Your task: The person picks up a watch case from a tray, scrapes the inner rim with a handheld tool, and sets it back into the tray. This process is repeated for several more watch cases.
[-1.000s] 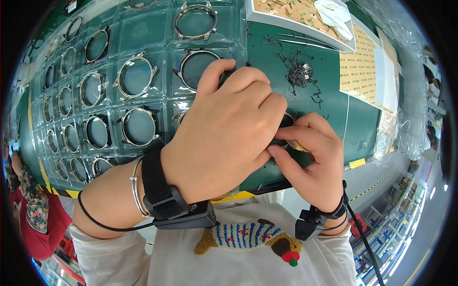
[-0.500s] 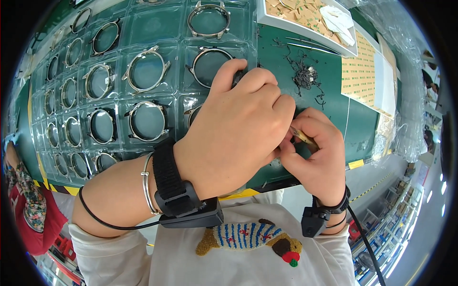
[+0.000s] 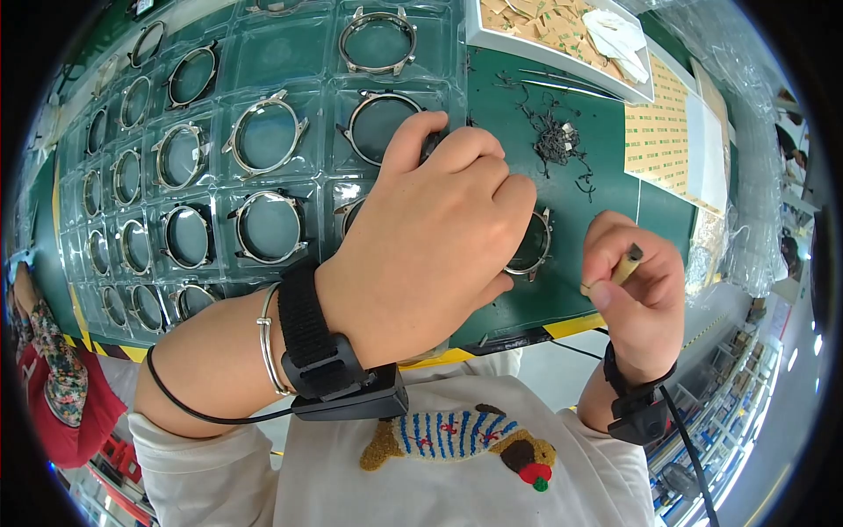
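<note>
The left hand [image 3: 430, 233], at the centre, is curled with fingertips hidden, so its grip cannot be told; a round metal watch frame [image 3: 548, 239] shows beside it, right of centre, partly covered. The right hand [image 3: 645, 281], further right, is closed around a dark-tipped tan stick [image 3: 625, 267]; dark scraps [image 3: 551, 140] lie at upper right.

Case [image 3: 546, 239]: silver. Stick [image 3: 626, 267]: tan, dark at one end. Mat [image 3: 606, 189]: green. Shreds [image 3: 551, 145]: black. Edge tape [image 3: 572, 326]: yellow-and-black stripes. Sheet [image 3: 657, 140]: pale yellow, repeating green print. Shirt [image 3: 342, 479]: off-white.
</note>
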`<state>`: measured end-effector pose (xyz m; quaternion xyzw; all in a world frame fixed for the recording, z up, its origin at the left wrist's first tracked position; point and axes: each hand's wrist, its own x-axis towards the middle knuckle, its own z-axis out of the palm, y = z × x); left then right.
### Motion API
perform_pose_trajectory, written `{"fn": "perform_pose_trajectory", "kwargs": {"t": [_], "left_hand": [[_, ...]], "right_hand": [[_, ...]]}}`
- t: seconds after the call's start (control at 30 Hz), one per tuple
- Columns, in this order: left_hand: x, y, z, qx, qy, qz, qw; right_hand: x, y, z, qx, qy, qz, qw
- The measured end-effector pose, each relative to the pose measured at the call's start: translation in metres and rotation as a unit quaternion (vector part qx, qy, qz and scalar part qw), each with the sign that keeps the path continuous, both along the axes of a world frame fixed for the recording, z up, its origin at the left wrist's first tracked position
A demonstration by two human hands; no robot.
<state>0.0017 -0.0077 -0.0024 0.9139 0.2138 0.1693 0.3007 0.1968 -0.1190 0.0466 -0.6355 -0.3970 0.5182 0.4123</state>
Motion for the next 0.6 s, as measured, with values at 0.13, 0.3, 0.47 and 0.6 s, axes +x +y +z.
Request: {"fn": "perform_pose_trajectory", "kwargs": {"t": [0.13,0.3,0.47,0.6], "left_hand": [[-0.001,0.0,-0.001,0.004,0.006,0.001,1.0],[0.0,-0.002,0.002,0.007,0.007,-0.002,1.0],[0.0,-0.005,0.001,-0.001,0.01,-0.006,1.0],[0.0,0.002,0.003,0.017,-0.005,0.01,1.0]], "right_hand": [[0.012,-0.005,-0.001,0.054,0.116,-0.001,0.992],[0.018,-0.009,0.015,0.103,0.127,-0.073,0.984],[0.013,0.01,-0.002,0.061,-0.065,-0.155,0.984],[0.012,0.046,-0.043,0.199,-0.48,-0.013,0.854]]}}
